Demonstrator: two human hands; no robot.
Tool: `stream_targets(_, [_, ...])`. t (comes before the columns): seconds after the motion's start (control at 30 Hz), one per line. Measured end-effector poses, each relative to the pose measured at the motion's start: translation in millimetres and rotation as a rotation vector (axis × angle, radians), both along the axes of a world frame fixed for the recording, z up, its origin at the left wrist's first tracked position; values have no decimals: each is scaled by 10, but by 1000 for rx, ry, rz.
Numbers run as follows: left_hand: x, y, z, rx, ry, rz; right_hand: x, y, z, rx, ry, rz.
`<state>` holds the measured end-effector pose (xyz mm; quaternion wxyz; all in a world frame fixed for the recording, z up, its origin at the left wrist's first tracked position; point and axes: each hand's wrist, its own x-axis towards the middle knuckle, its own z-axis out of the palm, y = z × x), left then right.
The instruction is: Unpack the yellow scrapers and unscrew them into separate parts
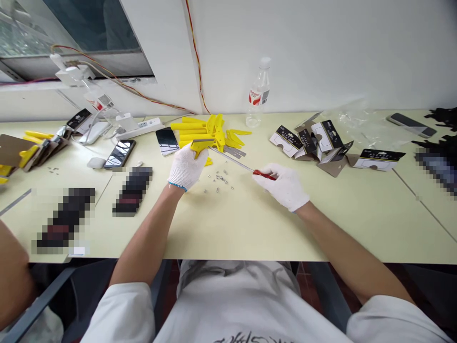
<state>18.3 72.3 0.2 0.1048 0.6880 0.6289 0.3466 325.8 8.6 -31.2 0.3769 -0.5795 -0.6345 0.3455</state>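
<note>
My left hand (187,167), in a white knit glove, is closed around a yellow scraper (200,145) with its wide head up. My right hand (284,186), gloved too, grips the red handle of a screwdriver (263,175). Its long shaft points left towards the scraper head; whether the tip touches it I cannot tell. Several small metal screws or nuts (222,178) lie scattered on the table between my hands. Just behind, several yellow scraper parts (194,127) are piled up, with flat metal blades (233,152) beside them.
A plastic bottle (257,95) stands by the wall. Black-and-white cardboard packages (326,136) lie at the back right, near clear plastic film (360,124). Phones (120,154), a power strip (141,127) and cables occupy the left. Another person's arm (14,271) shows at the left edge.
</note>
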Motion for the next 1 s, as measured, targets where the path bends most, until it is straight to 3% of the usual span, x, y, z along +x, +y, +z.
stream_targets(0.07, [1, 2, -4, -9, 3, 10, -51, -18, -35, 221, -149, -19])
stream_targets(0.13, [3, 0, 0, -2, -5, 20, -87, -29, -22, 279, -213, 10])
stream_targets(0.2, [6, -6, 11, 7, -3, 24, -90, -28, 26, 124, -150, 80])
stream_targets(0.33, [15, -11, 26, -13, 13, 9, -10, -2, 131, -445, 177, 309])
stream_targets(0.4, [17, -5, 19, -17, 8, -1, 26, 5, 141, -551, 248, 341])
stream_targets(0.47, [16, 3, 6, -10, 4, -13, 25, -3, 108, -462, 202, 246])
stream_targets(0.6, [9, 4, -21, 1, -19, 1, -64, -46, -40, 96, -111, 17])
stream_targets(0.7, [9, -15, -15, -5, -55, 32, -127, -64, -143, 351, -349, 2])
stream_targets(0.8, [9, -30, 6, -12, -75, 39, -131, -48, -170, 370, -460, 30])
stream_targets(1.0, [-14, 5, -16, 0, -2, -26, -10, 22, -9, 120, -291, 212])
